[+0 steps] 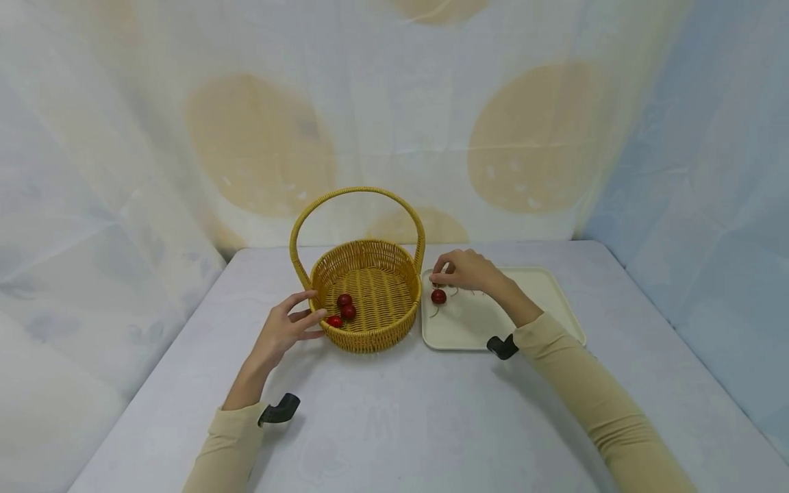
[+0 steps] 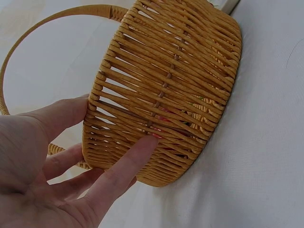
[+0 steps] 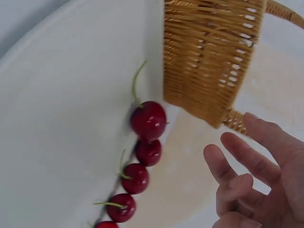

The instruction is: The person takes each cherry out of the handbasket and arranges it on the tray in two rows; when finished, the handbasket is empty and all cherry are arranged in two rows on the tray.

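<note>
My left hand [image 1: 285,332] rests against the left side of the yellow wicker basket [image 1: 370,340]. Its fingertips touch the rim and outer wall, as the left wrist view shows. Inside the basket, near that hand, lie three cherries [image 1: 348,312], one brighter red. Over the left part of a cream tray [image 1: 493,335] hovers my right hand [image 1: 470,271], fingers loosely bent. In the right wrist view nothing is seen between those fingers. A large dark cherry [image 3: 148,120] with a green stem heads a row of cherries [image 3: 135,178] on the tray; my hand partly hides them in the head view.
The basket's tall arched handle [image 1: 359,190] rises above its bowl. The tray stands just right of the basket, close to its wall. Both are on a white-covered table [image 1: 394,418], with patterned curtains [image 1: 394,123] behind and at the sides.
</note>
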